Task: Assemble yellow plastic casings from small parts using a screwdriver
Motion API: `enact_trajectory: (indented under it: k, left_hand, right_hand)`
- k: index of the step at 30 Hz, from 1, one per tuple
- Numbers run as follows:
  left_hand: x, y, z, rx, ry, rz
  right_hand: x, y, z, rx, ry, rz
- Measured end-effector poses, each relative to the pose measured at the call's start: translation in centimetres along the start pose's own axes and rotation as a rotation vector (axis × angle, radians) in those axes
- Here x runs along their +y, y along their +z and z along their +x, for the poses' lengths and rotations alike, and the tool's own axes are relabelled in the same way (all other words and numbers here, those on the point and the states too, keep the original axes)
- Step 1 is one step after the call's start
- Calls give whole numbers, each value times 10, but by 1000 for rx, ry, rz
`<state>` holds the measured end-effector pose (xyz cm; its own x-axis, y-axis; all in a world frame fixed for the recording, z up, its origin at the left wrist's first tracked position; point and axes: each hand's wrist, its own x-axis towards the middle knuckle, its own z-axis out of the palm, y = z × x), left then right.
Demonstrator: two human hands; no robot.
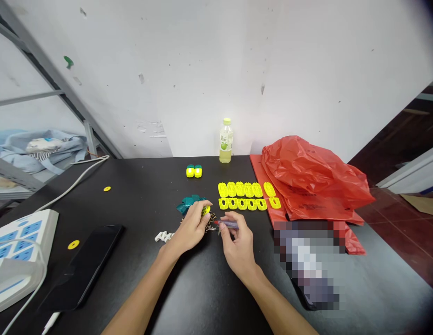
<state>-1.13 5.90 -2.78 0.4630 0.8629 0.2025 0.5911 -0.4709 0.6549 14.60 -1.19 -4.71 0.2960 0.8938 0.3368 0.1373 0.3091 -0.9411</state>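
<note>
My left hand (193, 228) is closed around a small yellow plastic part (206, 211), mostly hidden by the fingers. In my right hand (239, 242) is a screwdriver (229, 224) with a see-through reddish-purple handle, its front end pointing left toward a pile of small metal parts (212, 217). Dark green plastic pieces (189, 203) lie just behind my left hand, and white pieces (164, 236) lie to its left. Beyond my right hand are a row of yellow shells (240, 189) and a row of yellow frames (242, 204).
Two yellow-and-green assembled units (194, 171) and a drink bottle (225, 142) stand toward the wall. Red plastic bags (307, 177) cover the right side, beside a pixelated object (307, 265). A black phone (84, 267), power strip (26, 251) and yellow discs (73, 244) lie left.
</note>
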Motion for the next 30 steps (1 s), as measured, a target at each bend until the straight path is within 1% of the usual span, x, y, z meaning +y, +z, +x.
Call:
enact_trajectory:
  k: [6, 16, 22, 24, 27, 30]
  left_hand:
    - [6, -2, 3, 19, 21, 9]
    - [6, -5, 3, 78, 52, 20]
    - [8, -9, 1, 75, -3, 48]
    - [11, -12, -4, 70, -33, 59]
    - [17, -13, -24, 24, -44, 89]
    - [23, -4, -50, -60, 54, 127]
  right_hand:
    - [1, -1, -1, 15, 11, 33]
    - [-1, 0, -1, 1, 38, 81]
    - [-5, -1, 1, 5, 74, 107]
    - [-7, -4, 3, 27, 88, 123]
    - [-12, -12, 10, 136, 111, 164]
    - [-15, -20, 17, 271, 135, 233]
